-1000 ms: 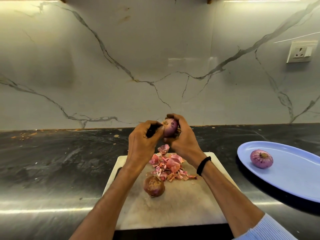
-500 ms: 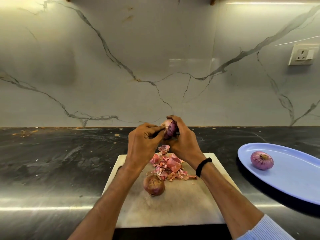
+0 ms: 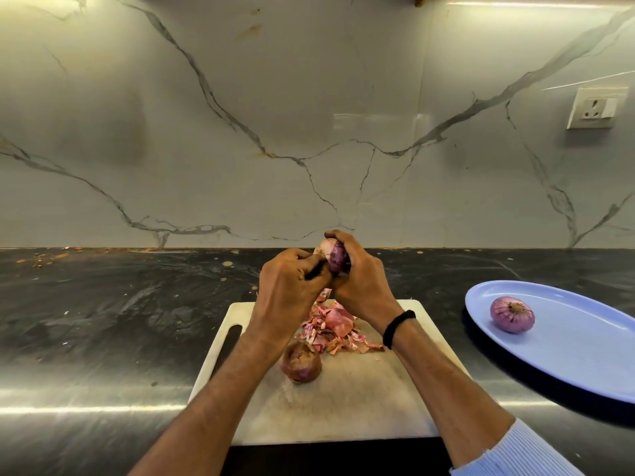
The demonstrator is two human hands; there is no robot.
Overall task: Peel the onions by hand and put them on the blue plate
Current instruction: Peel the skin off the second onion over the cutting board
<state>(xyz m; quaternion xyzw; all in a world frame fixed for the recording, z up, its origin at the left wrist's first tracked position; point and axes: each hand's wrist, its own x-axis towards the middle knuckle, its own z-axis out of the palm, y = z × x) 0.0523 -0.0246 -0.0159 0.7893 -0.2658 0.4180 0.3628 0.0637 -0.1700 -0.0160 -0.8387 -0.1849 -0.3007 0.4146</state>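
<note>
the right hand (image 3: 360, 286) is clenched round a half-peeled onion (image 3: 336, 256), fingers arched over its top and far side, so only the purple near face and a pale patch at the top left show between the two hands. the left hand (image 3: 288, 290) has its fingers curled in, and their tips meet the onion's left side; whether they pinch a flap of skin there is too small to tell. the onion is held in the air above the far edge of the white cutting board (image 3: 343, 407), right over a heap of pink peels (image 3: 331, 329).

an unpeeled onion (image 3: 300, 363) sits on the board just near of the heap, beside the left forearm. off to the right, well apart from the hands, a peeled onion (image 3: 512, 314) lies on the blue plate (image 3: 567, 359), toward its left end. board and plate rest on a dark countertop (image 3: 103, 321). a black wristband (image 3: 398, 328) circles the right wrist.
</note>
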